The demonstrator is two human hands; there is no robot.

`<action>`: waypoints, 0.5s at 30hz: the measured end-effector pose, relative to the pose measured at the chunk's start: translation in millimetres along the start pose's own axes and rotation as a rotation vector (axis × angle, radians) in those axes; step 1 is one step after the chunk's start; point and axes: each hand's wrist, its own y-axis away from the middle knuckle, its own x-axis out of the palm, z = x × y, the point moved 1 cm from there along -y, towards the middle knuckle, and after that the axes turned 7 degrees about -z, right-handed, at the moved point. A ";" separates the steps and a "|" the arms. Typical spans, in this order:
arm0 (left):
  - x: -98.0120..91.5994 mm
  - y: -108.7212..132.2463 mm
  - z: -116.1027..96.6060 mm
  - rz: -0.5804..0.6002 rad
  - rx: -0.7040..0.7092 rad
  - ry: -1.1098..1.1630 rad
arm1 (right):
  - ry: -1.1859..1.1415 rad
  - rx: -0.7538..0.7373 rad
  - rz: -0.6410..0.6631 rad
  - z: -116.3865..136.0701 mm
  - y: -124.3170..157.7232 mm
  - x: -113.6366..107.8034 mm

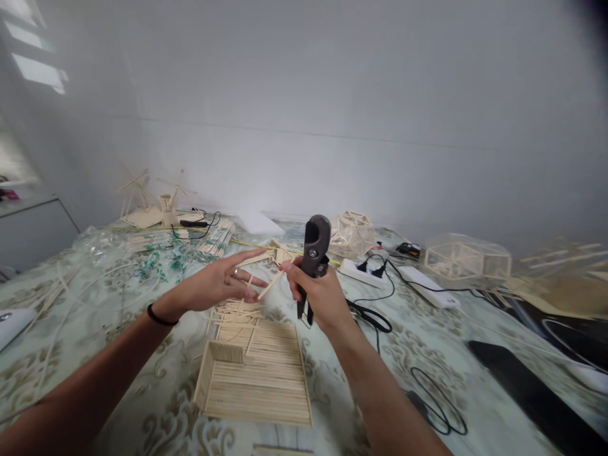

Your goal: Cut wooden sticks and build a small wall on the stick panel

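Observation:
My right hand (pixel 316 288) is closed around a dark grey, shears-like hand cutter (pixel 317 244) with visible screws, its loop-shaped end pointing up. A thin wooden stick (pixel 272 285) slants from my right thumb and fingers to the fingertips of my left hand (pixel 223 278). My left index finger is stretched out, while the other fingertips and thumb pinch around a second short wooden stick (pixel 250 280). Below both hands lies a flat panel of wooden sticks (pixel 266 386) with low stick walls (pixel 227 352) at its left. Loose cut sticks (pixel 232 310) are heaped at its far end.
Behind are stick frames (pixel 351 233), a white power strip (pixel 363 273) with plugged cables, and bundles of sticks (pixel 216 239). Green-and-clear scraps (pixel 159 266) lie left. A black phone-like slab (pixel 532 386) and a coiled cable (pixel 441 411) lie right on the patterned tablecloth.

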 end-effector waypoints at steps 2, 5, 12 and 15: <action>-0.8 -2.0 -2.5 -0.095 0.012 -0.077 | 0.030 -0.002 -0.021 0.7 0.6 0.7; 6.4 -1.5 -4.9 -0.089 0.046 -0.185 | 0.118 0.004 0.011 2.9 4.8 5.4; 20.4 -0.1 -0.1 -0.121 0.081 -0.325 | 0.235 0.035 0.091 13.1 12.2 12.8; 19.7 -1.6 1.9 -0.158 0.072 -0.329 | 0.247 0.032 0.109 14.9 11.3 11.7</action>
